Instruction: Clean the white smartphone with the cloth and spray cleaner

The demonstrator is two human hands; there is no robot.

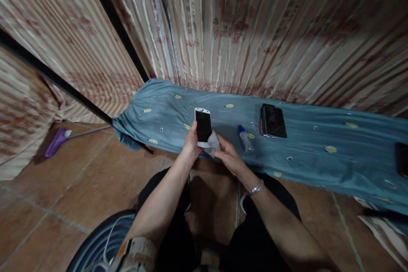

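Near the blue cloth's (302, 153) front edge, left hand (192, 142) grips a white phone (203, 126) while right fingers (225, 149) pinch a wipe (213, 141); steady, light strokes suit best.

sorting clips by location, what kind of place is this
Probably a room in a home, used as a makeshift work spot. Striped curtains hang behind a low surface draped in a blue patterned cloth, the floor is tiled, and a purple broom lies by the curtains.

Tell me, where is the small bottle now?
In the head view, the bottle lies on the blue cloth, right of the right hand, left of the dark phone.
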